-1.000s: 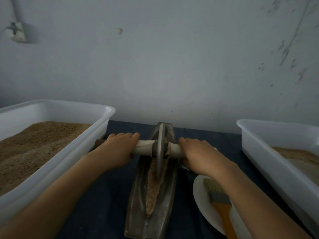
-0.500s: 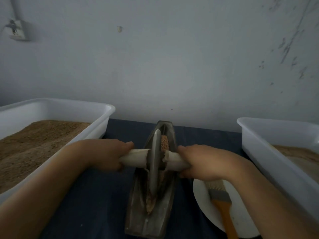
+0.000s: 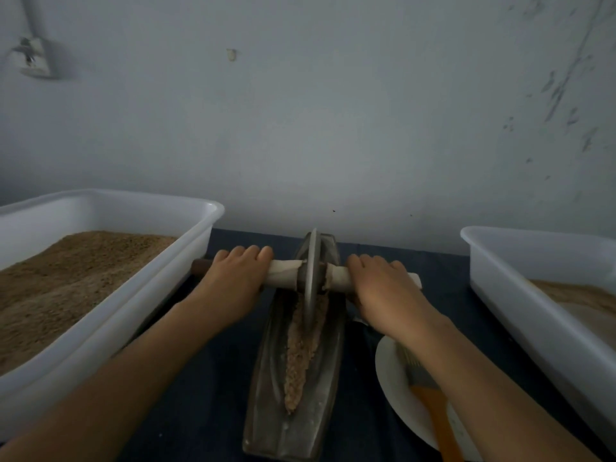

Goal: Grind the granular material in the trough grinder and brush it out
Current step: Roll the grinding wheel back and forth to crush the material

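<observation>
A dark metal trough grinder (image 3: pixel 266 411) lies lengthwise on the dark cloth in front of me. Brownish granular material (image 3: pixel 298 355) fills its groove from the middle toward the near end. A metal grinding wheel (image 3: pixel 311 271) stands upright in the far part of the trough on a cloth-wrapped axle (image 3: pixel 283 273). My left hand (image 3: pixel 233 281) grips the axle left of the wheel. My right hand (image 3: pixel 383 288) grips it on the right. A brush with an orange handle (image 3: pixel 433 415) lies on a white plate (image 3: pixel 393 388) at the lower right, partly under my right forearm.
A white tub (image 3: pixel 186 248) holding brown granules stands close on the left. A second white tub (image 3: pixel 520 295) with paler material stands on the right. A grey wall rises just behind the table.
Both hands have rolled the wheel from the middle of the trough to its far end, uncovering the material in the near part of the groove.
</observation>
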Demonstrator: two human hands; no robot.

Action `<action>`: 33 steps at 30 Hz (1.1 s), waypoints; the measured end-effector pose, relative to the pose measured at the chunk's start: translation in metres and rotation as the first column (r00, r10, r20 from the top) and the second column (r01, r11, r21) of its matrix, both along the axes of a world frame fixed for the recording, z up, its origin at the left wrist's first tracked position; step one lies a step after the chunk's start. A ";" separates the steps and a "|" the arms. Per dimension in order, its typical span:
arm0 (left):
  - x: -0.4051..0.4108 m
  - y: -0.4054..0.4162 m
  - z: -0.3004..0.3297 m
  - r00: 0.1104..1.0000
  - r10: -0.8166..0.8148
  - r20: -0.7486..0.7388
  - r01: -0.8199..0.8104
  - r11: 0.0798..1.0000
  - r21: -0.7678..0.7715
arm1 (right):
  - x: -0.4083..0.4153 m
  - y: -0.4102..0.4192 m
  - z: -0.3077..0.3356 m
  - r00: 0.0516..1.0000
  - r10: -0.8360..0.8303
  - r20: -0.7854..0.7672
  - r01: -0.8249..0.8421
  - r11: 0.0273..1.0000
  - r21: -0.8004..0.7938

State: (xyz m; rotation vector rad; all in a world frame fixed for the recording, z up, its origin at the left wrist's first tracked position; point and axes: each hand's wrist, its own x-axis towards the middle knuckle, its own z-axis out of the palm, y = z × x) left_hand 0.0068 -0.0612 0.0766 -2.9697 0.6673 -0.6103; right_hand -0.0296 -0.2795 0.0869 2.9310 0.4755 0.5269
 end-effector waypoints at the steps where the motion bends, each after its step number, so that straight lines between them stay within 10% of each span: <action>1: -0.001 0.002 0.003 0.999 -0.004 -0.042 0.005 1.000 0.024 | -0.003 0.001 0.002 1.000 0.006 -0.030 -0.006 1.000 -0.020; 9: -0.036 0.014 0.047 0.808 -0.011 -0.590 0.132 0.978 0.162 | -0.040 0.009 0.037 0.866 0.038 -0.499 -0.053 0.998 -0.015; 16: -0.042 0.020 0.057 0.720 -0.039 -0.693 0.175 0.976 0.126 | -0.047 0.007 0.050 0.774 0.077 -0.629 -0.085 0.996 0.018; 27: 0.009 -0.003 0.000 0.999 0.025 0.047 -0.027 0.999 0.039 | 0.013 -0.007 -0.005 0.999 -0.008 0.041 0.006 0.999 0.042; 33: 0.009 -0.001 0.003 1.000 -0.002 -0.015 0.003 0.999 0.041 | 0.007 -0.006 0.000 1.000 0.008 -0.026 -0.008 1.000 0.010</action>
